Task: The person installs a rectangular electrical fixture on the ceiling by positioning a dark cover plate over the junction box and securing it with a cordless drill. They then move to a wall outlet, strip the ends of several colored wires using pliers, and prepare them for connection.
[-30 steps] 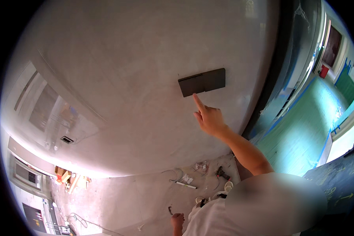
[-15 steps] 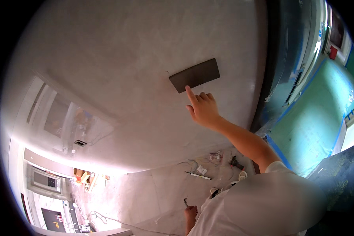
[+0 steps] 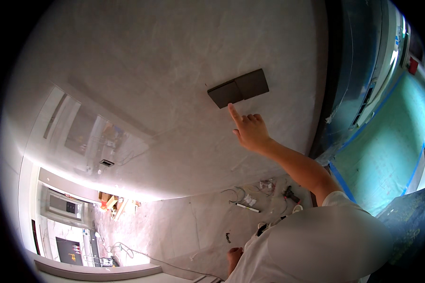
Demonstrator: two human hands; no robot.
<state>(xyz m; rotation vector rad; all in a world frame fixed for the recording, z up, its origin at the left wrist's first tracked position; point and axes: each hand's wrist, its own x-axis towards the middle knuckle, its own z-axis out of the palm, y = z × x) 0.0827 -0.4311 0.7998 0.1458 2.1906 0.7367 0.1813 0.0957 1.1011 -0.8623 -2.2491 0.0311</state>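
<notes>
Panel [image 3: 239, 88] on the wall [image 3: 174, 52], its halves out of line under one finger

The panel sits above centre in the frame, fixed on the wall, so the mounting looks done. Its left half [image 3: 225, 94] does not line up with its right half [image 3: 253, 84]; a step shows at the seam. My judgement is that a press is under way and the halves have yet to come level.

The right hand [image 3: 252, 132] grips nothing: the index finger [image 3: 234, 114] points straight at the left half's lower edge, apparently touching, with the other fingers curled. The left hand [image 3: 234, 254], at the bottom of the frame, has its fingers curled; whether they hold anything I cannot tell. A drill [image 3: 290, 192] and a white rod [image 3: 247, 207] lie on the floor [image 3: 174, 226], lower centre-right.

Half a second earlier the panel's face looked continuous, and the fingertip overlapped it slightly; now the step shows and the fingertip meets the edge. The panel also appears slightly farther right, as the whole view has shifted.
</notes>
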